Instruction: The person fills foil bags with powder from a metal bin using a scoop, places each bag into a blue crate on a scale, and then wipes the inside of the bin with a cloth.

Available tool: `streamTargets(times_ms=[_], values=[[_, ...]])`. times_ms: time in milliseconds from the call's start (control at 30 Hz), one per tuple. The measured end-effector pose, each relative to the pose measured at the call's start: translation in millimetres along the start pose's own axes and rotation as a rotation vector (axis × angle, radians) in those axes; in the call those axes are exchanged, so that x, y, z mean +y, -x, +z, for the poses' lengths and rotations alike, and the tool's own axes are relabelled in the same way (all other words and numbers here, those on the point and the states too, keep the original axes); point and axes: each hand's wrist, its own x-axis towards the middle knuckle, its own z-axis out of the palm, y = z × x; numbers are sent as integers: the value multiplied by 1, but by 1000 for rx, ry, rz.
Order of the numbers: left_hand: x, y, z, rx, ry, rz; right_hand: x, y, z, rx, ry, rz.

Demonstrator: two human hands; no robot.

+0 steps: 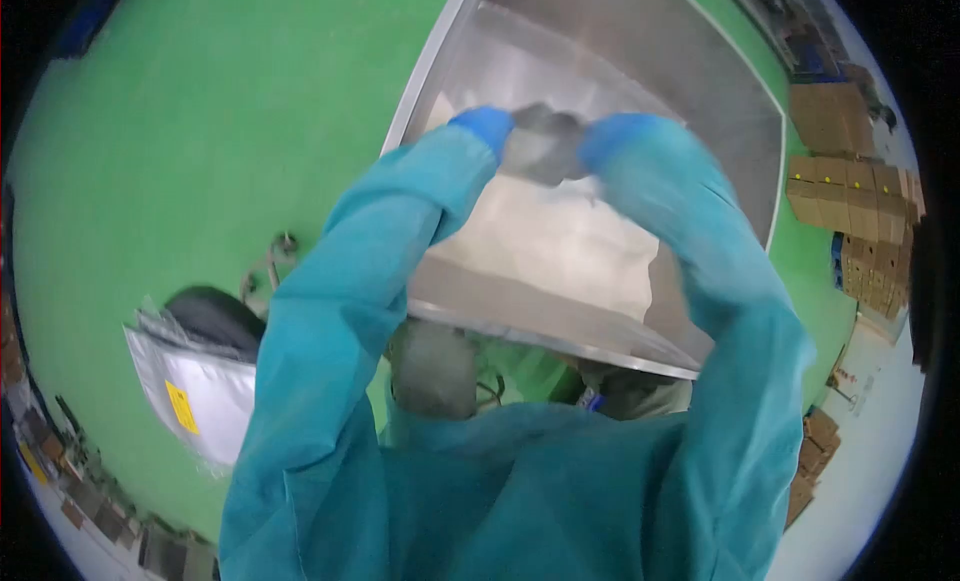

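Observation:
Both of my hands are gloved in blue and raised over a large stainless-steel bin (520, 333). Between them is a grey, thin-looking object (548, 146), smeared by motion, so its kind does not show. My left hand (487, 128) is closed at its left edge. My right hand (612, 139), more blurred, grips its right side. Below the hands, a broad layer of white powdery material (555, 246) covers much of the bin's floor. Teal sleeves cover both arms and hide part of the bin's near wall.
At left, a silvery bag (215, 406) with a yellow label lies on a dark round seat (213, 319). Stacked cardboard boxes (850, 196) stand at far right. The green floor (200, 151) surrounds the bin, whose near rim runs close to my body.

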Motion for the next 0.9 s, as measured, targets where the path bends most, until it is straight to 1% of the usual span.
streamTargets(times_ms=[33, 67, 133, 167, 233, 300, 333, 400, 467, 600, 700, 800, 900], values=[[-1, 1, 2, 45, -3, 15, 24, 19, 1, 50, -61, 94], [4, 4, -4, 12, -1, -33, 54, 37, 8, 72, -53, 189], [13, 9, -22, -39, 4, -106, 123, 73, 40, 21, 56, 358], [19, 13, -32, -56, 3, -119, 156, 86, 69, -20, 87, 412], [27, 13, -38, -94, -3, -121, 206, 101, 138, -116, 121, 423], [28, 10, -36, -148, -10, -113, 234, 97, 214, -220, 137, 329], [28, 11, -35, -133, -9, -110, 239, 88, 249, -265, 134, 265], [26, 14, -36, -117, 1, -116, 234, 61, 304, -320, 114, 130], [23, 17, -39, -129, -1, -136, 203, 20, 336, -326, 61, 27], [31, 16, -51, -211, 62, -165, 108, -61, 355, -324, -92, -88], [34, 20, -45, -153, 58, -158, 54, -100, 354, -336, -174, -168], [28, 14, -32, -163, 12, -127, 37, -113, 352, -337, -218, -203], [19, 8, -17, -140, 19, -88, 49, -110, 349, -305, -262, -203]])
